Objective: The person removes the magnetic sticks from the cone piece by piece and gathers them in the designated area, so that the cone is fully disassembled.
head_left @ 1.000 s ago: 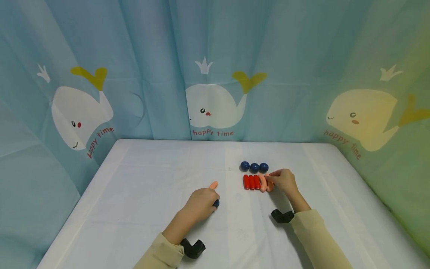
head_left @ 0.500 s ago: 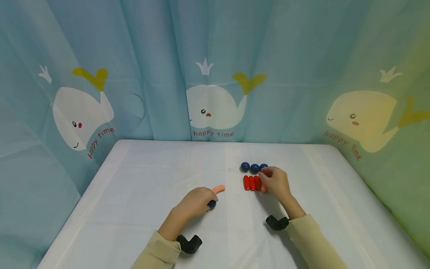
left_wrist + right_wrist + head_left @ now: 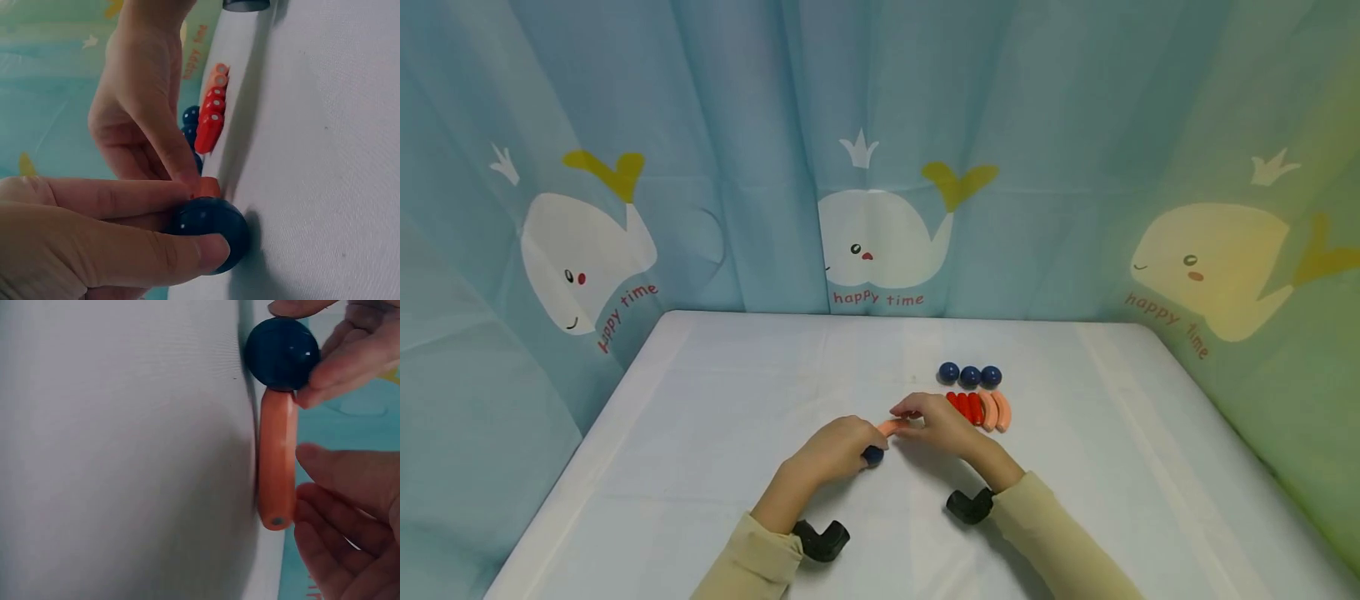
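Observation:
My left hand holds a dark blue ball between thumb and fingers, just above or on the white table. One end of a curved orange rod touches this ball; a small grey disc shows in its other end. My right hand is at that rod, thumb and fingertips spread along its side with a gap between them. In the right wrist view the fingertips lie next to the rod's edge; a firm pinch does not show. The right hand partly covers the rod in the head view.
Three blue balls lie in a row toward the back right. In front of them are three short red rods and two curved orange rods, side by side. The white table ends at a blue curtain with whale prints.
My right hand has left the curved orange rods at the row's end and moved left to the rod at the left hand. That rod has swung to point more rightward.

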The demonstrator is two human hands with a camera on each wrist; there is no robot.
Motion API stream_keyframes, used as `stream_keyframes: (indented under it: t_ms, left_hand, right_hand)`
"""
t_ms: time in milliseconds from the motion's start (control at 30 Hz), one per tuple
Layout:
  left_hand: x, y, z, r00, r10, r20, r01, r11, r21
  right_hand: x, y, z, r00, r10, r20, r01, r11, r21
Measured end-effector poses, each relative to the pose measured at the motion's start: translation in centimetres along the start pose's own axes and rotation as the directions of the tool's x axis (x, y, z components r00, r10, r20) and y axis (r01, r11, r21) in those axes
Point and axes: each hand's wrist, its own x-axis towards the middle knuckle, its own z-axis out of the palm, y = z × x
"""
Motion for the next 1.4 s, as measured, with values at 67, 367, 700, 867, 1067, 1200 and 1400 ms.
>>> stream_keyframes:
  t_ms: [67,367,700,867,1067,1200,1400]
  left_hand:
    - [0.0,0.0,-0.1,1.000,-0.025,-0.001,0.025,1.000,0.005]
    - [-0.3,0.3,-0.2,0.972,-0.224,-0.063,0.227,0.973,0.037]
    - [-0.1,0.4,0.2,0.968,-0.247,-0.050,0.249,0.967,0.053]
    - [0.0,0.3,0.3,0.973,-0.225,-0.046,0.228,0.972,0.053]
    - [0.1,0.3,0.4,0.975,-0.216,-0.045,0.218,0.974,0.056]
    - [0.1,0.3,0.3,0.972,-0.234,-0.025,0.235,0.969,0.070]
    - [0.3,0.2,0.3,0.964,-0.264,-0.005,0.264,0.963,0.059]
  right_hand:
    - [0.2,0.0,0.3,1.000,-0.005,0.027,0.005,1.000,0.001]
    - [0.4,-0.5,0.5,0.995,0.071,0.066,-0.069,0.997,-0.027]
    - [0.0,-0.7,0.5,0.991,0.083,0.104,-0.081,0.996,-0.021]
    - [-0.1,-0.9,0.6,0.991,0.078,0.110,-0.073,0.996,-0.046]
    - [-0.1,-0.9,0.0,0.996,0.053,0.069,-0.049,0.997,-0.059]
    - [-0.7,-0.4,-0.7,0.998,0.056,-0.023,-0.059,0.989,-0.135]
    - [-2.2,0.7,-2.5,0.960,0.171,-0.222,-0.211,0.962,-0.171]
